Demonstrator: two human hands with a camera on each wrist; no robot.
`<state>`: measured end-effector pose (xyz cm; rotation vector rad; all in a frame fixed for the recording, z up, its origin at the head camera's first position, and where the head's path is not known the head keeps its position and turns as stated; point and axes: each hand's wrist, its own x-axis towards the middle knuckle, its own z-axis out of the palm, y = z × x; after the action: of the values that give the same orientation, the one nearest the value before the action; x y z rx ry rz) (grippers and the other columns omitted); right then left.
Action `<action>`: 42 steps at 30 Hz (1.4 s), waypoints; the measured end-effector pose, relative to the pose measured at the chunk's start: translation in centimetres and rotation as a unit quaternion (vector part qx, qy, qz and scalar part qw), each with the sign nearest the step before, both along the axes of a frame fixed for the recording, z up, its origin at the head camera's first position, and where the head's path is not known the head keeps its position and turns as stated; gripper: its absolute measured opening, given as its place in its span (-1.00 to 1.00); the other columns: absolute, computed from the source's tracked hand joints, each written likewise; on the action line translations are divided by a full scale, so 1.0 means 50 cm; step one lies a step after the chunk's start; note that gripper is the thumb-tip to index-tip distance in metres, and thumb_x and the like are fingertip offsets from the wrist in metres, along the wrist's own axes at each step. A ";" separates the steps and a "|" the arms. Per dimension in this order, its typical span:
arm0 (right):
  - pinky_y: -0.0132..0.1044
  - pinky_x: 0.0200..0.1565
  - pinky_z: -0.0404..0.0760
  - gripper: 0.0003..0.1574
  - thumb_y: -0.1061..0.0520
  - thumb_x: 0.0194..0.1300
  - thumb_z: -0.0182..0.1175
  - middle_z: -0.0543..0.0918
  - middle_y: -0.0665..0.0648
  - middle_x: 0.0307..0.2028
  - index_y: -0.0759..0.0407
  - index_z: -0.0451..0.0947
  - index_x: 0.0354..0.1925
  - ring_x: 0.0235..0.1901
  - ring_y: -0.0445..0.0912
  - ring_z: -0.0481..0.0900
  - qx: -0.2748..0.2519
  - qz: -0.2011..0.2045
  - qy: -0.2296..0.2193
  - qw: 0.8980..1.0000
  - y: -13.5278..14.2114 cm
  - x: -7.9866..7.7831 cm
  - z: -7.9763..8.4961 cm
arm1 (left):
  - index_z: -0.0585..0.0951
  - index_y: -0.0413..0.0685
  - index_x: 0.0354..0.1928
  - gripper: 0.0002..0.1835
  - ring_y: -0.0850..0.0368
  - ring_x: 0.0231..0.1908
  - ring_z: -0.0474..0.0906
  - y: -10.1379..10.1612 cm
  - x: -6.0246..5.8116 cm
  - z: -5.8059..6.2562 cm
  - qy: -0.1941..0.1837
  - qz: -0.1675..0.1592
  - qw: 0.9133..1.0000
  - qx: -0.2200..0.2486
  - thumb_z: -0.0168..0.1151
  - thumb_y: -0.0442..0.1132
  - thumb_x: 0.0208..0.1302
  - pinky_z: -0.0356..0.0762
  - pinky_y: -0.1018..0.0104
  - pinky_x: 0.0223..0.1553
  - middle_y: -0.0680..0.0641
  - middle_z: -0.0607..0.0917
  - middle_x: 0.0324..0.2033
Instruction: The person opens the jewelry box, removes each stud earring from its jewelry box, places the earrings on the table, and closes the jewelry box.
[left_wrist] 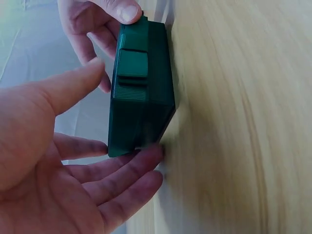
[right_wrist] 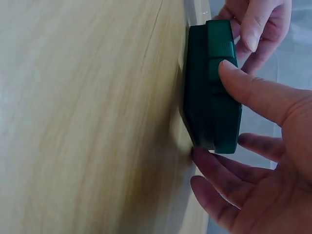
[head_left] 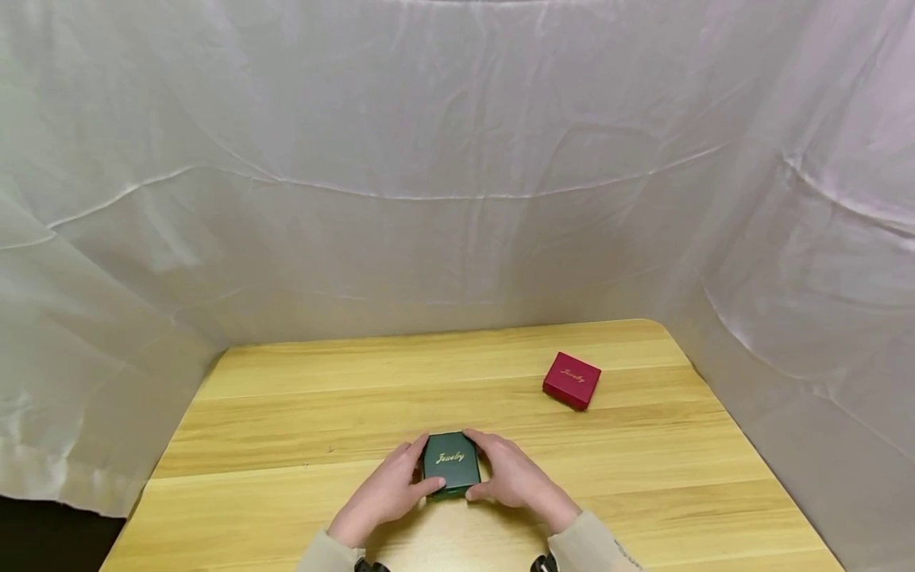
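Hands (head_left: 389, 488) around green box (head_left: 452, 462), seemingly closed

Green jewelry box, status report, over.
Left hand and right hand cupped at either side. Green box closed between them. Red box farther back, right, clear of both hands.

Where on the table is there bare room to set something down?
Free: the left part of the table, between its back edge and the left hand; also the stretch right of the right hand, nearer than the red box. Crowded: around the green box, with a hand at each side.
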<state>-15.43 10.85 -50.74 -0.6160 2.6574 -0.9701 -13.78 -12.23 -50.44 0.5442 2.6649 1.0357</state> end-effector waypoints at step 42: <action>-0.40 -0.49 0.45 -0.23 0.14 0.21 0.39 0.51 0.03 -0.39 0.30 0.37 0.32 -0.52 -0.26 0.42 -0.079 -0.039 -0.015 0.996 -0.112 -0.007 0.004 | 0.27 -0.45 0.36 -0.29 0.11 -0.24 0.54 -0.070 -0.008 -0.009 0.034 0.058 0.998 0.015 0.30 -0.21 0.31 0.55 0.19 -0.21 -0.15 0.63 -0.18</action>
<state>-15.78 5.26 -50.52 -0.5275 2.6143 -1.2105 -14.21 -15.74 -50.90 0.4438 2.7744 1.1080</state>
